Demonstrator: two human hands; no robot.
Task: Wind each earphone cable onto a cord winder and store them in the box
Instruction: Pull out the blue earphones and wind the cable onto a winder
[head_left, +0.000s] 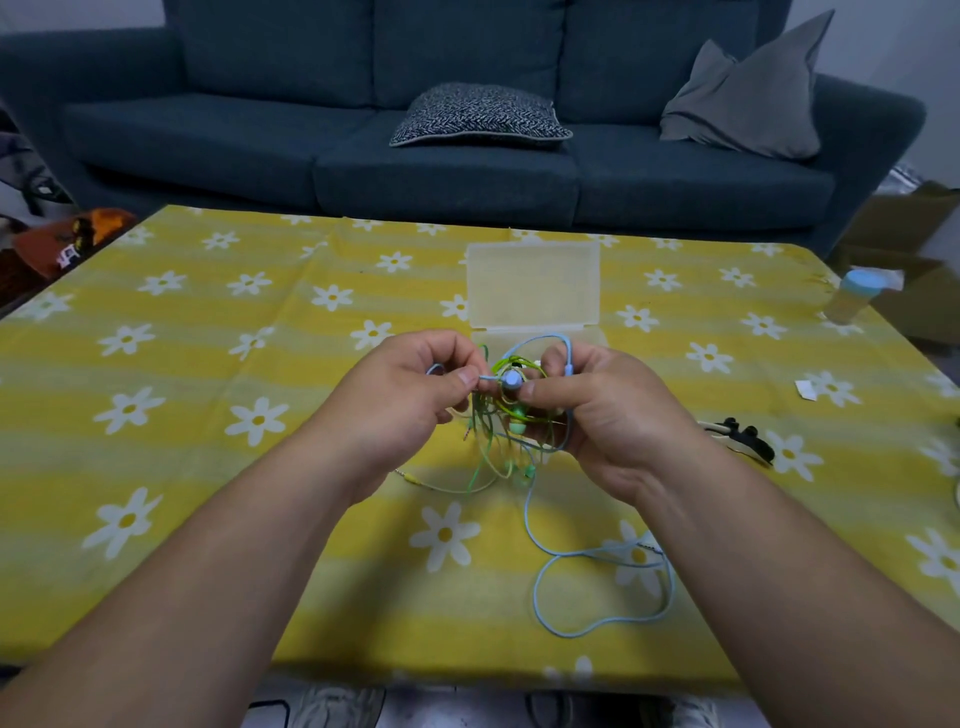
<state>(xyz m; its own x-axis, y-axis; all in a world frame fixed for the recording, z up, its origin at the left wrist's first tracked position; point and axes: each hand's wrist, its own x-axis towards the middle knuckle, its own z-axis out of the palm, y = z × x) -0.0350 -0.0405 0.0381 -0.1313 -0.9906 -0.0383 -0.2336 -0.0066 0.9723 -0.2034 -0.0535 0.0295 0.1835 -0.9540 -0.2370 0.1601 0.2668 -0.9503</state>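
Both my hands are raised over the middle of the table, holding a tangle of earphone cables. My left hand (415, 389) pinches the blue cable close to a blue earbud (513, 379). My right hand (592, 405) grips the tangle and a loop of the blue cable. The blue cable (561, 556) hangs down and curls on the cloth to the front right. Green and yellow cables (488, 457) dangle below my hands, with green earbuds among them. The clear plastic box (535, 280) stands open just behind my hands, its lid upright.
The table wears a yellow cloth with white daisies (208, 364). A black and white object (743, 439) lies to the right of my hand. A blue-capped bottle (852, 296) stands at the right edge. A blue sofa (441, 130) with cushions is behind the table.
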